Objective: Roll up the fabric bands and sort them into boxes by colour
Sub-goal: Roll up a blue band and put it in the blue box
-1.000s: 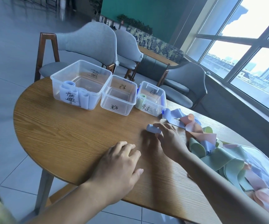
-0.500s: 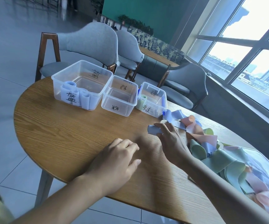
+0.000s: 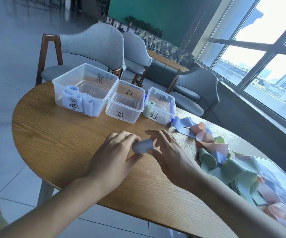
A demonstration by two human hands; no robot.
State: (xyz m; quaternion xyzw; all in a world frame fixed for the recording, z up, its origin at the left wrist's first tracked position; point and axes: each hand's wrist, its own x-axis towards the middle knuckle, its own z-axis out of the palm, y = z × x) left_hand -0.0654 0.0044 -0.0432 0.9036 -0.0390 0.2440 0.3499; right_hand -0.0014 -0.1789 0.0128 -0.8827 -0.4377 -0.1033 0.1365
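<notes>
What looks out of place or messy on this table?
Only the unrolled bands, a tangled blue, pink and green heap at the table's right edge. The three boxes stand upright in a row; nothing looks spilled or damaged.

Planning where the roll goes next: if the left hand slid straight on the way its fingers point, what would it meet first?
Probably the middle clear plastic box; the left hand, gripping the blue fabric roll, points roughly there, though depth is unclear.
</notes>
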